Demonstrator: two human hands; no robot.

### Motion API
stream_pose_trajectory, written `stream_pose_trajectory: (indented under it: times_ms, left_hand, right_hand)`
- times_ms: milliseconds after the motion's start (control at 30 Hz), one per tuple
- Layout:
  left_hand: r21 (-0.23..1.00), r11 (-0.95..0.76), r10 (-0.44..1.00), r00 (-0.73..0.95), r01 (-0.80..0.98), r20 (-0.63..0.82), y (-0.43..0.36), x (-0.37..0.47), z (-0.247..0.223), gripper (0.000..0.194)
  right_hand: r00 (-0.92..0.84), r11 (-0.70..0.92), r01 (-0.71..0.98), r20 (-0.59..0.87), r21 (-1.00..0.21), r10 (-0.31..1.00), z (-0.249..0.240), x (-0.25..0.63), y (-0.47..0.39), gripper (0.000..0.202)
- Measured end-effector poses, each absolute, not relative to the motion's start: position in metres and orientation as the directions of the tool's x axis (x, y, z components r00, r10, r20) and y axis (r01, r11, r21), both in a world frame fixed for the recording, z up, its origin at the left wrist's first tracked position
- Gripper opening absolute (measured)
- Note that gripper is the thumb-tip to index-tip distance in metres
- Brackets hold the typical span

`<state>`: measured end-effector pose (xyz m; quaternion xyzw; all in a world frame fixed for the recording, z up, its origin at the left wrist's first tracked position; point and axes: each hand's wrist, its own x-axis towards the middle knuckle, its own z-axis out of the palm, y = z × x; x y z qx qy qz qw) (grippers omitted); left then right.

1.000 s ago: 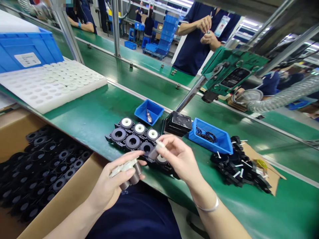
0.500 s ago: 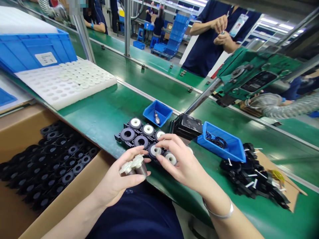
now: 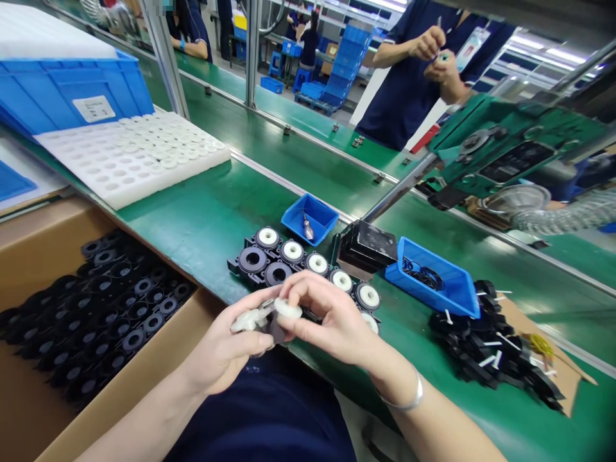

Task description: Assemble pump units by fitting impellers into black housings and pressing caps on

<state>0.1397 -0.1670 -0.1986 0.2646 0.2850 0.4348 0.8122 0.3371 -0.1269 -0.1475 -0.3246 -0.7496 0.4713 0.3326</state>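
Close above the table's front edge, my left hand point(image 3: 214, 353) is closed around small parts point(image 3: 250, 319) with white plastic tops and dark cylindrical bodies. My right hand point(image 3: 332, 324) meets it, thumb and fingers pinching a similar part with a round white top point(image 3: 287, 310). Fingers partly cover the dark bodies. Just beyond the hands stand rows of black round housings point(image 3: 253, 259). Several have a white ringed piece point(image 3: 317, 263) in the centre; two at the near left show dark open centres. My right hand hides some of the near row.
Behind the housings are a small blue bin point(image 3: 309, 220) with a metal-tipped tool, a black block point(image 3: 368, 247) and a blue bin of black rings point(image 3: 433, 279). Black parts point(image 3: 495, 346) pile up at right. A white foam tray point(image 3: 139, 154) and a cardboard box point(image 3: 144, 378) are at left. A co-worker stands opposite.
My right hand has moved left from the near row of housings to my left hand, and now pinches a white-topped part there. My left hand stays nearly in place.
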Motion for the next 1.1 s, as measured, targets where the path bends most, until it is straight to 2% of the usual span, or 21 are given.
stream_pose_trajectory:
  times_ms: [100, 167, 300, 400, 467, 533, 633, 733, 867, 1033, 1100]
  left_hand:
    - [0.665, 0.452, 0.882, 0.407, -0.594, -0.236, -0.165, 0.13, -0.201, 0.062]
    - [0.665, 0.413, 0.905, 0.36, -0.623, -0.226, -0.163, 0.125, -0.203, 0.063]
    - [0.66, 0.376, 0.922, 0.335, -0.651, -0.194, -0.161, 0.118, -0.201, 0.067]
    - [0.656, 0.363, 0.926, 0.335, -0.662, -0.174, -0.161, 0.115, -0.199, 0.068]
    - [0.652, 0.357, 0.928, 0.332, -0.668, -0.168, -0.161, 0.113, -0.198, 0.067]
    - [0.653, 0.354, 0.93, 0.327, -0.67, -0.168, -0.16, 0.11, -0.197, 0.065]
    - [0.661, 0.344, 0.935, 0.309, -0.667, -0.174, -0.16, 0.108, -0.194, 0.064]
    - [0.676, 0.331, 0.941, 0.286, -0.659, -0.182, -0.158, 0.107, -0.19, 0.067]
    - [0.71, 0.342, 0.938, 0.267, -0.616, -0.22, -0.155, 0.106, -0.189, 0.073]
    - [0.729, 0.337, 0.939, 0.268, -0.596, -0.215, -0.151, 0.106, -0.193, 0.082]
    - [0.729, 0.34, 0.938, 0.266, -0.594, -0.221, -0.15, 0.106, -0.195, 0.08]
  right_hand:
    - [-0.366, 0.277, 0.117, 0.219, -0.954, 0.905, -0.15, 0.338, -0.116, 0.014]
    - [-0.296, 0.328, 0.225, 0.257, -0.917, 0.92, -0.156, 0.338, -0.104, 0.017]
    - [-0.391, 0.493, 0.493, 0.324, -0.717, 0.862, -0.175, 0.336, -0.082, 0.024]
    - [-0.503, 0.619, 0.567, 0.366, -0.544, 0.783, -0.181, 0.333, -0.076, 0.017]
    - [-0.592, 0.672, 0.593, 0.326, -0.443, 0.737, -0.178, 0.333, -0.077, 0.009]
    - [-0.647, 0.69, 0.608, 0.258, -0.394, 0.717, -0.171, 0.333, -0.078, 0.006]
    - [-0.629, 0.684, 0.597, 0.285, -0.42, 0.724, -0.155, 0.333, -0.08, 0.016]
    - [-0.58, 0.659, 0.536, 0.337, -0.527, 0.742, -0.141, 0.329, -0.085, 0.02]
    - [-0.689, 0.563, 0.412, 0.159, -0.717, 0.707, -0.135, 0.313, -0.095, 0.02]
    - [-0.731, 0.518, 0.411, 0.067, -0.75, 0.679, -0.138, 0.297, -0.097, 0.007]
    - [-0.72, 0.486, 0.435, 0.031, -0.758, 0.693, -0.139, 0.296, -0.094, 0.009]
